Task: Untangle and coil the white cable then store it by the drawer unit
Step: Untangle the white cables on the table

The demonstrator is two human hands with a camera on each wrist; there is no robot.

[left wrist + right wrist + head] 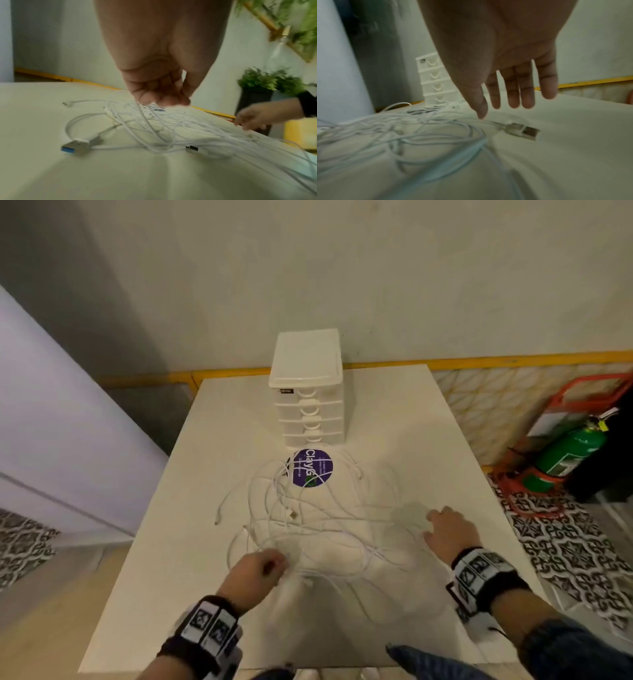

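White cable is sprawling tangled mid-frame on the tabletop, left hand pinching a strand, right hand hovering with fingers spread.

The drawer unit stands at the far middle of the tabletop, against the wall. Directly in front of it a round sticker lies flat on the tabletop, with strands of the tangled cable crossing over it. The tangle spreads from the sticker toward the near edge. The left hand is at the tangle's near-left side, the right hand at its right side. A USB plug lies at the left of the tangle, another USB plug just below the right hand's fingertips. On the floor to the right of the tabletop stands a fire extinguisher.
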